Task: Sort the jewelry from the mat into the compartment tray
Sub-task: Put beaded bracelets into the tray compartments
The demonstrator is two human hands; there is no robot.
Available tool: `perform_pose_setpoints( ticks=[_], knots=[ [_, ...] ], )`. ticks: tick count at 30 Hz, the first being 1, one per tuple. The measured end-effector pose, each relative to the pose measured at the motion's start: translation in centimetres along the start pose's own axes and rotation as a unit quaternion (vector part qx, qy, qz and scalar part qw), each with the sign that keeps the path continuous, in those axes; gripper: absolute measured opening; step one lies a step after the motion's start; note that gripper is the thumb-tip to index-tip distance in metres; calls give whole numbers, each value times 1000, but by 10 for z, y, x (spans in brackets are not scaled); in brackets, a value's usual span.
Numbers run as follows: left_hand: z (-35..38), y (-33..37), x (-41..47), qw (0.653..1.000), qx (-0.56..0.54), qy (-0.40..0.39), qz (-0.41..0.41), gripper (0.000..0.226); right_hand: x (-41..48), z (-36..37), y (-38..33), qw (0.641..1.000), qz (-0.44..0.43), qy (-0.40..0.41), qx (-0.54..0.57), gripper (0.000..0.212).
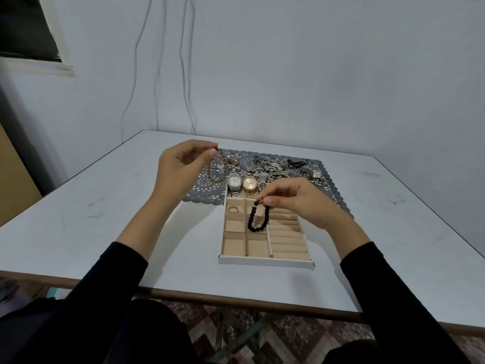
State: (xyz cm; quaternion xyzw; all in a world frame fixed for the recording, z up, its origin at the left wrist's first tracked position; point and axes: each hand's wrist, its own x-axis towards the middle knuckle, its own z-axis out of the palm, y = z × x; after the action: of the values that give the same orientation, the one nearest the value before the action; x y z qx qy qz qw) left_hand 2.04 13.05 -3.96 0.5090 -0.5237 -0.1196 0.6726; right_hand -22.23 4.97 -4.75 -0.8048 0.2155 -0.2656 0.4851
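My right hand (296, 199) pinches a black bead bracelet (258, 218) that dangles over the middle column of the beige compartment tray (265, 260). My left hand (181, 169) holds up a bronze chain (219, 168) above the left end of the grey lace mat (207, 191). A gold ring (233, 208) lies in the tray's top left compartment. A silver watch (234, 183) and a gold watch (249, 185) rest at the tray's far end. A tangle of silver jewelry (270, 166) lies on the mat.
A black cord (296, 162) and a small watch (316, 174) lie at the mat's right end. The white table's near edge (236, 302) runs below the tray. Cables hang on the wall behind.
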Motion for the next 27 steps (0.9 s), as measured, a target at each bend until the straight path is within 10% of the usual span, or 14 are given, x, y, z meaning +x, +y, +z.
perform_pose_setpoints(
  ticks=[27],
  knots=[
    [3,-6,0,1000,5,-10,-2,14,6,3,-9,948,-43,-66,-309,20]
  ],
)
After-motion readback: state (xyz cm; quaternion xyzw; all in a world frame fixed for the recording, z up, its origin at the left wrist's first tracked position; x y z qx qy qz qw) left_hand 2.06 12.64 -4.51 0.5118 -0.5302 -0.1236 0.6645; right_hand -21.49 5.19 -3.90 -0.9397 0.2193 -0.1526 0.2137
